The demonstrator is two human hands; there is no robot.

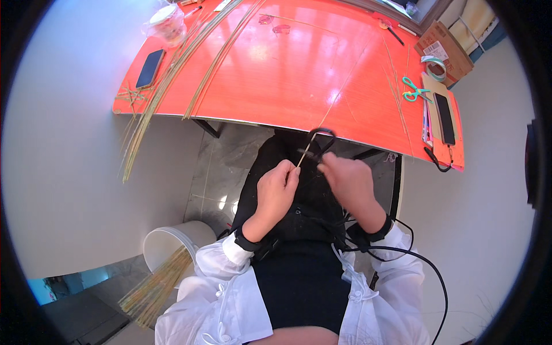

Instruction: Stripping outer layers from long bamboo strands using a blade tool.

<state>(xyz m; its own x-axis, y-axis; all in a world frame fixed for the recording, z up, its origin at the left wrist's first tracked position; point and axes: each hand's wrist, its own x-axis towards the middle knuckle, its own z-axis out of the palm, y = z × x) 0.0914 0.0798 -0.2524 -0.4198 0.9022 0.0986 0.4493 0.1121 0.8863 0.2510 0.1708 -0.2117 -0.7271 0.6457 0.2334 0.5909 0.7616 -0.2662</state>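
Down at the lower left, a white bucket (172, 241) stands on the floor with a sheaf of cut straw ends (154, 290) spilling out of it. Above it, on the far left of your orange bench (276, 75), a dark phone (150, 68) lies flat beside a long bundle of thin stalks (167, 80) that runs off the bench edge and hangs over the floor; a clear plastic jar (167, 22) sits behind the phone. Over your lap, your left hand (277, 192) is pinched narrow, thumb and forefinger closed on the lower end of a single pale stalk (303, 156), which slants up toward the bench edge. Just right of it, your right hand (349, 179) is curled around the black scissors (319, 141), whose loop handle stands up above the knuckles and meets the stalk. Both hands are close together, below the bench edge. Farther right on the bench, teal-handled scissors (414, 90) lie near a second dark phone (444, 118), with a roll of tape (435, 66) and a cardboard box (444, 49) behind them.
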